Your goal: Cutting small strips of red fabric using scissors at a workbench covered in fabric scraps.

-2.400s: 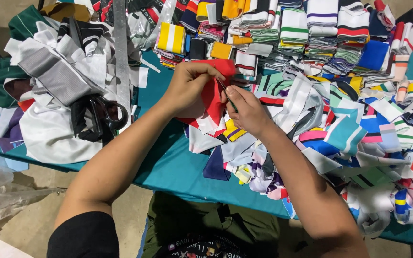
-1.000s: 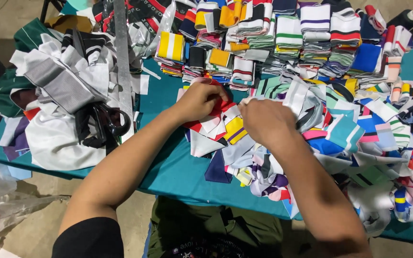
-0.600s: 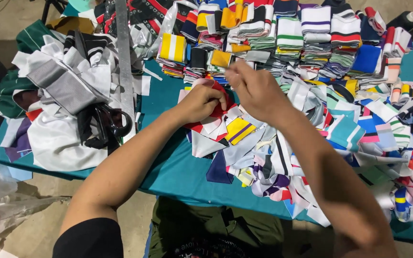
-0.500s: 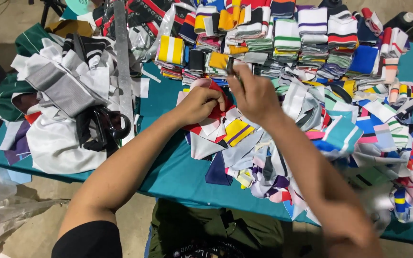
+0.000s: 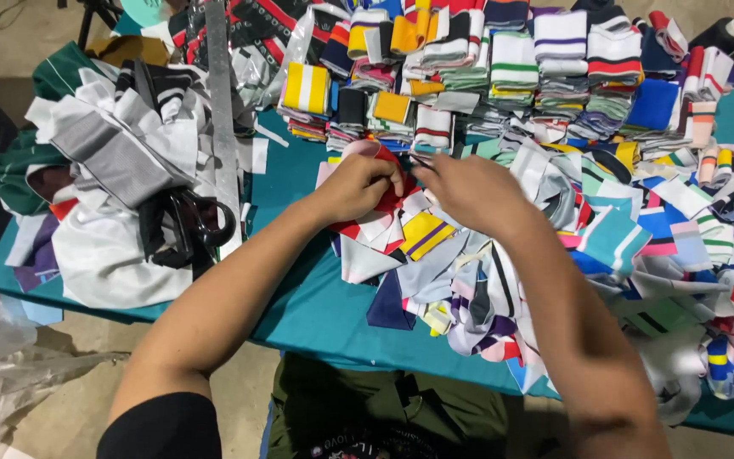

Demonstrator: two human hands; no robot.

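Even, bright overhead light falls on the table [image 5: 316, 314], with only soft shadows under the arms. Colours look saturated. The right hand [image 5: 473, 191] is slightly motion-blurred, and the edges bend outward a little.

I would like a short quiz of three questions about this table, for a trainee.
1. True or false: the left hand grips a red fabric piece.
2. Which tool lies on the white cloth at the left? A) black scissors B) hammer C) stapler
3. Fill in: the tablecloth is ____ in colour.

Key: 1 true; 2 A; 3 teal. The right hand works beside the left one.
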